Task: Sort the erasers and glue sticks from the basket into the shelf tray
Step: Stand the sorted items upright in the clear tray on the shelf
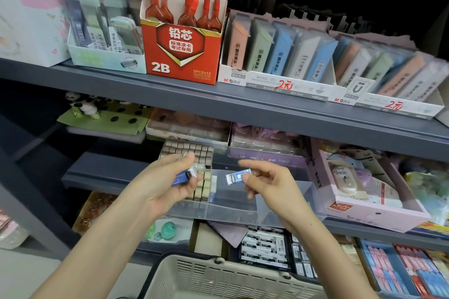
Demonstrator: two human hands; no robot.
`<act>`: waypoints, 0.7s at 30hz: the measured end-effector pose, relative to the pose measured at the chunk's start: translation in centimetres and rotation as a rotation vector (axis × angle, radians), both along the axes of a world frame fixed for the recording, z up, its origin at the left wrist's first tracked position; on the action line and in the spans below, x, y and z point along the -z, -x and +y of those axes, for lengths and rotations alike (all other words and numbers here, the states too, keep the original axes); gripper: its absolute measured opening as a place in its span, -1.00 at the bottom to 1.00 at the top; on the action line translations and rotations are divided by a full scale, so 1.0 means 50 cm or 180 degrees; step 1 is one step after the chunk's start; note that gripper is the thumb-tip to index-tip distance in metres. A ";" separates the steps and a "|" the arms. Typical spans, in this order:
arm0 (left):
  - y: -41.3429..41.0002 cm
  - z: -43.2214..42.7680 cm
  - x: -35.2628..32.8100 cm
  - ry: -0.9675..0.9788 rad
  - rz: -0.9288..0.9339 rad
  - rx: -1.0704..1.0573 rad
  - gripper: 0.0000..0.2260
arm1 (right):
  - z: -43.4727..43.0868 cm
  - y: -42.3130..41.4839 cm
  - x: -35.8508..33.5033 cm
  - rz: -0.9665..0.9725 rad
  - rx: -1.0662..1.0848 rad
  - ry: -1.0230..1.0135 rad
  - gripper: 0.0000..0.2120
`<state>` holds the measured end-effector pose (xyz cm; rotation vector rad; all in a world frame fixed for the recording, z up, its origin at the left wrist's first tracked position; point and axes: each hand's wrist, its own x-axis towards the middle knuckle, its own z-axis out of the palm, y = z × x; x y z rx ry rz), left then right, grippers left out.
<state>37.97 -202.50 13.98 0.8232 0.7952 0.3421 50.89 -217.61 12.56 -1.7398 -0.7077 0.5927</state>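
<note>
Blue-sleeved eraser (238,176) pinched in right hand (269,184) fingers, long axis 8 to 2 o'clock, above clear shelf tray (230,204). Open bay at 6 o'clock, nearest this hand; probably calls for lowering. Left hand (160,184) fingers clamped on eraser stack (185,175) at 9 o'clock.

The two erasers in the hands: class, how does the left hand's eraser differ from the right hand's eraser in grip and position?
The left hand's eraser is largely covered by the left hand; the right hand's eraser is pinched at one end by the right hand, mostly exposed. The left hand's eraser is beside the tray's filled rows; the right hand's eraser above its bare part. Both wear blue sleeves.
</note>
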 end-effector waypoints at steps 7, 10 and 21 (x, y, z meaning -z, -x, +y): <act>-0.007 -0.035 0.013 -0.0641 0.0028 0.0867 -0.84 | 0.015 0.020 0.005 0.1705 -0.0210 -0.0853 -0.89; -0.015 -0.043 0.020 -0.0887 0.0053 0.0882 -0.89 | 0.013 0.037 0.004 0.0799 -0.0721 -0.0367 -0.68; -0.023 -0.015 0.025 -0.1248 0.0175 0.0436 -0.87 | 0.036 -0.021 0.022 -0.0455 -0.0152 0.0736 -0.68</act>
